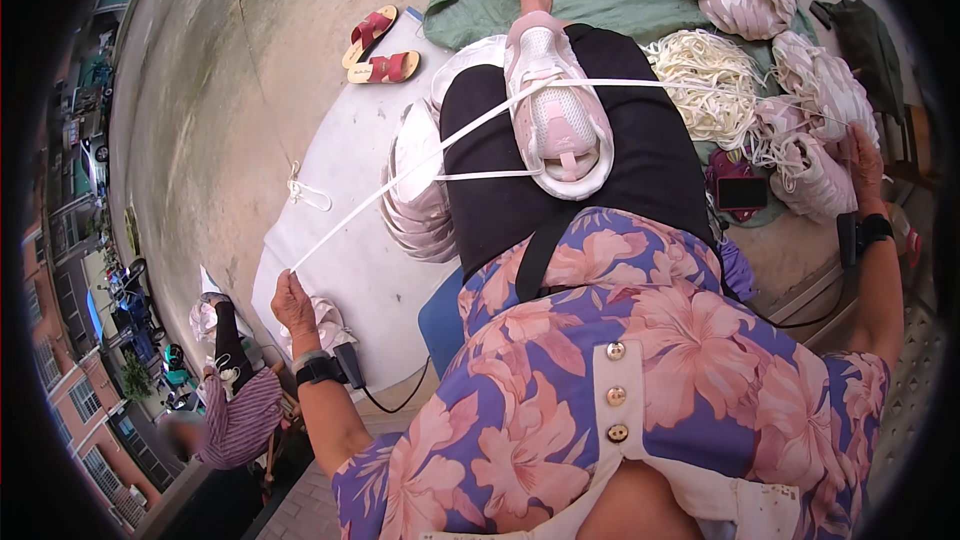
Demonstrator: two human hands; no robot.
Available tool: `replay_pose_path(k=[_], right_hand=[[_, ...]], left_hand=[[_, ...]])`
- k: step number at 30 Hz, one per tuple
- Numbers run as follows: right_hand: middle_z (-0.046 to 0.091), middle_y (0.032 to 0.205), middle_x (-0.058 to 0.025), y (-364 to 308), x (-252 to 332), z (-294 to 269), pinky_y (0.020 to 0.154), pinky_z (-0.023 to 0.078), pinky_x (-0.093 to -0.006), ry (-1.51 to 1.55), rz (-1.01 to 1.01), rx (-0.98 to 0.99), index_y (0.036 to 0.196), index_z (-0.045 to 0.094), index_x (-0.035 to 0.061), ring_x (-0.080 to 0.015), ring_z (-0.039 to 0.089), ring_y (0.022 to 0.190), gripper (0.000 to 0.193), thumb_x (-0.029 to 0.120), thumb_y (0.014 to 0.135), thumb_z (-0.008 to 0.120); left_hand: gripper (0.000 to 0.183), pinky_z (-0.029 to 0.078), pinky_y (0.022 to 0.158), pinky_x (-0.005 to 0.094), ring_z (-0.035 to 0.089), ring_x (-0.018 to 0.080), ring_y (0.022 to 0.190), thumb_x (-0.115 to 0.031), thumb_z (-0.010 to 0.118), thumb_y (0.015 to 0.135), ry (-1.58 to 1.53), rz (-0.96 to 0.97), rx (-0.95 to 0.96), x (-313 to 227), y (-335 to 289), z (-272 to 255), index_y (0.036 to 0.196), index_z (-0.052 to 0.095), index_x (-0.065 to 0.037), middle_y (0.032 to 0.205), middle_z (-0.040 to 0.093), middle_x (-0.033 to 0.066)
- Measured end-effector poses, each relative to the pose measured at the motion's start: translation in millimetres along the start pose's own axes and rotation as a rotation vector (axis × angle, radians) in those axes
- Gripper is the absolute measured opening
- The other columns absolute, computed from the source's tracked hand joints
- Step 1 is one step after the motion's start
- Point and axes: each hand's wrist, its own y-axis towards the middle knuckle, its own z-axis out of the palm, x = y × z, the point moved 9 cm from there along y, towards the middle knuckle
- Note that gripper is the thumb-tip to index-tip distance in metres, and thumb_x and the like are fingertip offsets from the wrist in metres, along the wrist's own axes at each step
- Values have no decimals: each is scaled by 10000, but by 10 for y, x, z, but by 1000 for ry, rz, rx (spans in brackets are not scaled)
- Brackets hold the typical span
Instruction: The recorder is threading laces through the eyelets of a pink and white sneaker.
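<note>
A pink and white sneaker (pixel 562 110) rests on my lap, over black trousers, its heel toward me. A white shoelace (pixel 400 178) runs through its upper part and is pulled taut to both sides. My left hand (pixel 293 312), out at the left, is closed in a pinch on one end of the lace. Far to the right, my right hand (pixel 866 172) is closed on the other stretch, beside stacked pink shoes; its fingertips are partly hard to make out. A second strand of lace leads left from the shoe's heel opening.
Stacked pale sneakers (pixel 418 185) stand left of my lap. At the right lie a heap of white laces (pixel 708 90), bundled pink shoes (pixel 810 160) and a dark phone (pixel 741 193). Red sandals (pixel 382 67) sit beyond. Another person (pixel 245 415) in a striped top sits at lower left.
</note>
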Motion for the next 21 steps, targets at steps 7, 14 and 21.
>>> replay_pose_path(k=[7, 14, 21], right_hand=[[619, 1044, -145, -170, -1125, -327, 817, 451, -294, -34, 210, 62, 1152, 552, 52, -225, 599, 946, 299, 229, 919, 493], [619, 1021, -144, -377, -1502, -298, 793, 462, -286, 157, 313, 124, 1143, 542, 25, -211, 592, 858, 286, 203, 928, 478], [581, 765, -195, -348, -948, -383, 672, 460, -354, -112, 154, 37, 1017, 566, 78, -337, 585, 728, 226, 256, 886, 521]], left_hand=[[176, 413, 523, 345, 500, 239, 533, -171, 505, 872, 74, -138, 36, 736, 23, -282, 894, 600, -25, 642, 548, 166], [197, 405, 525, 368, 504, 263, 537, -201, 504, 868, 149, -157, 88, 651, 193, -335, 837, 576, -20, 648, 537, 184], [218, 408, 558, 409, 532, 341, 601, -230, 478, 857, 254, -133, 91, 397, 198, -284, 802, 569, -39, 704, 567, 203]])
